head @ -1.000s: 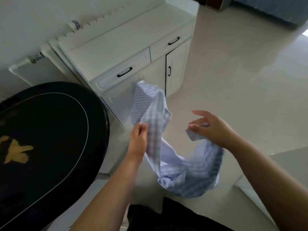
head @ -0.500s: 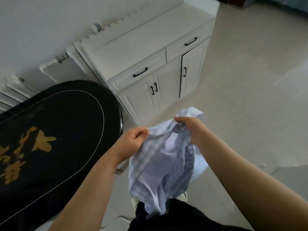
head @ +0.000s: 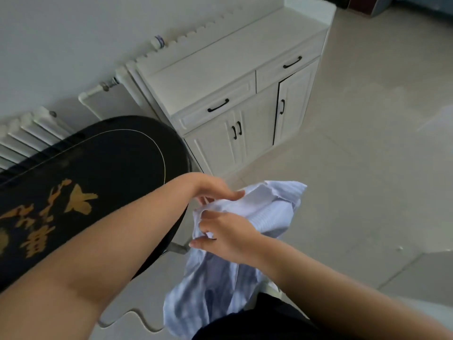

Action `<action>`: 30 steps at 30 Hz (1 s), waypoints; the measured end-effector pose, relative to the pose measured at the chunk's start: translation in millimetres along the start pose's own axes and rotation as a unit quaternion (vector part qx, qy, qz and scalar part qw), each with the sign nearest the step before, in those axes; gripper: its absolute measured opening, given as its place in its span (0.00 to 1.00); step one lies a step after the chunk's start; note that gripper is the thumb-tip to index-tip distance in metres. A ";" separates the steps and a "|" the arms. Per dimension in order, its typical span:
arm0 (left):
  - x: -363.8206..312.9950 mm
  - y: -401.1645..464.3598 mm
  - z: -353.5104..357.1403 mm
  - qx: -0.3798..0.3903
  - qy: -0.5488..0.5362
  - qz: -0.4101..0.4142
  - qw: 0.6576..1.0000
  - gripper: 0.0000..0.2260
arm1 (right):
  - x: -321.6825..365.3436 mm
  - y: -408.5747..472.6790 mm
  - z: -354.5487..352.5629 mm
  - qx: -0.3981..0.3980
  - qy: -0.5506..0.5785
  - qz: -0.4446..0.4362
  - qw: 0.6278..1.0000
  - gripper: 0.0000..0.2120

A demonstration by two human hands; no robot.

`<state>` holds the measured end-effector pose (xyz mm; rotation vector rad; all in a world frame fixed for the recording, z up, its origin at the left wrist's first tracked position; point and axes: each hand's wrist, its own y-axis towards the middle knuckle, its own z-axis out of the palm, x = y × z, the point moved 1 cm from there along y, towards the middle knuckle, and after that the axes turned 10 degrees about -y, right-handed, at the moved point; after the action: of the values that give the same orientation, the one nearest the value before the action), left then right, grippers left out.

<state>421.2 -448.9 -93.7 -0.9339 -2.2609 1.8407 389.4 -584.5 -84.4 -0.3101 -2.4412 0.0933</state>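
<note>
Both hands held one pale blue checked cloth in front of the person's body, above the floor. At the top of the bundle, the left hand came in from the table side. Its fingers lay along the upper fold and pinched it, with one finger tucked under the fabric. Just below it, almost touching, the right hand gripped the same bunched edge, its fingers curled into the folds and its thumb pressed against the near side.

From the two hands the cloth hung crumpled and loose. Its upper part was bunched to the right of the hands, and its lower part dropped down to the dark clothing at the bottom of the view. It hung just beside the rounded end of a black table with gold markings, apart from the tabletop.

A white cabinet with black handles stood against the wall beyond the table, with a white radiator behind both. A thin white cable lay on the floor near the cloth's lower end.
</note>
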 end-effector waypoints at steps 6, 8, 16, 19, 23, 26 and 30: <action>-4.6 22.5 24.7 -0.123 0.189 0.078 0.971 0.11 | -6.4 -4.8 5.2 -0.073 0.035 -0.022 0.997 0.15; -2.2 20.7 25.4 -0.182 0.176 0.113 0.961 0.09 | -10.9 -8.1 4.3 -0.060 0.054 -0.001 0.997 0.14; 17.4 -56.8 -4.1 -0.296 0.097 0.265 0.913 0.06 | -91.6 -5.7 15.3 -0.181 0.298 0.376 0.859 0.29; 6.4 -99.2 -0.5 -0.277 0.108 0.319 0.900 0.06 | -109.1 8.9 25.8 -0.137 0.321 0.393 0.851 0.42; 5.9 -146.6 -3.3 -0.250 0.123 0.348 0.895 0.09 | -134.6 25.8 32.3 -0.208 0.429 0.398 0.784 0.32; 24.6 -169.6 -12.8 -0.228 0.087 0.348 0.905 0.12 | -147.2 29.0 25.7 -0.248 0.422 0.399 0.775 0.30; 35.1 -170.1 -13.7 -0.175 0.006 0.356 0.918 0.10 | -145.6 34.3 6.8 -0.263 0.392 0.351 0.809 0.16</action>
<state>330.2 -435.3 54.2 -2.0411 -2.4887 1.6068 501.1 -587.0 -184.0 -1.2217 -1.3800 -0.3402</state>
